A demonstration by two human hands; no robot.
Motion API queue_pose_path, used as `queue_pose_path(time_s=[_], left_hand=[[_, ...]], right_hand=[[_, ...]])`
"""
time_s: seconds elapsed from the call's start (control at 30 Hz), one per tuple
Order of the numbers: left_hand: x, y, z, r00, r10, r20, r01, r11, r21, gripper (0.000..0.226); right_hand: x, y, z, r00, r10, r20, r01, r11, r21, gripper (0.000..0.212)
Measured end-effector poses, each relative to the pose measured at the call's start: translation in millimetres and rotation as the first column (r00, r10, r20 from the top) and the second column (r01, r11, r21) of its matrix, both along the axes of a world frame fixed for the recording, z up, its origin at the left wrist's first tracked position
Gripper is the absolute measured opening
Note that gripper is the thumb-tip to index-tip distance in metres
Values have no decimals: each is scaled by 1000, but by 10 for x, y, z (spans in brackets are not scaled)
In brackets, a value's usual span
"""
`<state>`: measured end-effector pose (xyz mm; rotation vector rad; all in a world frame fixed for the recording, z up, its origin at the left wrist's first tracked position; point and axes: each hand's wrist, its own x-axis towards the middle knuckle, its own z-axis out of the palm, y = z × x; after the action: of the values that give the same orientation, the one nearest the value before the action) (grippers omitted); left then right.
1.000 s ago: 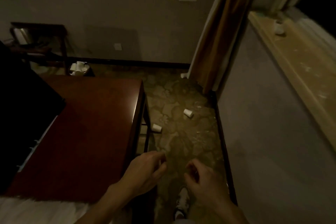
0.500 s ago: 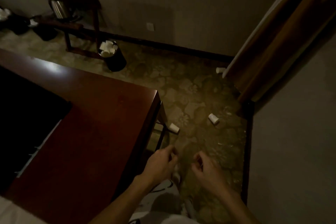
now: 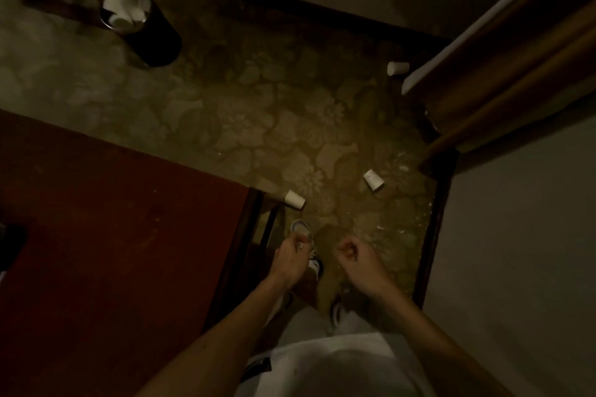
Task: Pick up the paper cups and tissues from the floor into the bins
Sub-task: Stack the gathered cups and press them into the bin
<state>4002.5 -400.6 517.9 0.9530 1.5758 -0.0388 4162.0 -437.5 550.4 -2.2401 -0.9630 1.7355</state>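
Three white paper cups lie on their sides on the patterned carpet: one cup (image 3: 294, 199) by the table's corner, a second cup (image 3: 373, 179) to its right, a third cup (image 3: 397, 68) far off beside the curtain. A black bin (image 3: 146, 32) at the upper left holds white cups and tissues. My left hand (image 3: 292, 256) and my right hand (image 3: 354, 256) hang in front of me above my shoes, fingers loosely curled, holding nothing. Both hands are short of the nearest cup.
A red-brown table (image 3: 122, 235) fills the left side, its corner next to the nearest cup. A brown curtain (image 3: 516, 51) and a grey wall (image 3: 532, 267) close the right side. A dark stand's legs (image 3: 58, 6) are next to the bin.
The view has tilted down and moved forward, so the cups and the bin are nearer. Both hands have stayed loosely curled in front of me.
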Motion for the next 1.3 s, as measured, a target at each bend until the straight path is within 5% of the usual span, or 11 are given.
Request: queue_pose_path(time_s=[0.3, 0.4, 0.67, 0.87, 1.1, 1.3], left_hand=[[332, 637, -1563, 942, 335, 17, -316, 904, -289, 31], [358, 742, -2270, 927, 369, -65, -371, 882, -292, 33], [542, 863, -4007, 824, 514, -238, -562, 795, -229, 34], [608, 1027, -4803, 847, 493, -200, -515, 854, -74, 49], [463, 1231, -5511, 862, 426, -274, -456, 888, -56, 61], [392, 1121, -5668, 874, 351, -336, -392, 918, -63, 36]], right_hand=[[242, 633, -1616, 987, -154, -43, 139, 959, -247, 12], [220, 953, -2499, 936, -329, -126, 270, 900, -343, 34], [137, 1318, -4573, 902, -378, -209, 247, 847, -470, 14], [133, 1434, -5471, 938, -224, -264, 77, 878, -472, 34], [-13, 1642, -6125, 866, -288, -409, 34, 849, -527, 18], [57, 1589, -6287, 779, -445, -442, 104, 787, -609, 34]])
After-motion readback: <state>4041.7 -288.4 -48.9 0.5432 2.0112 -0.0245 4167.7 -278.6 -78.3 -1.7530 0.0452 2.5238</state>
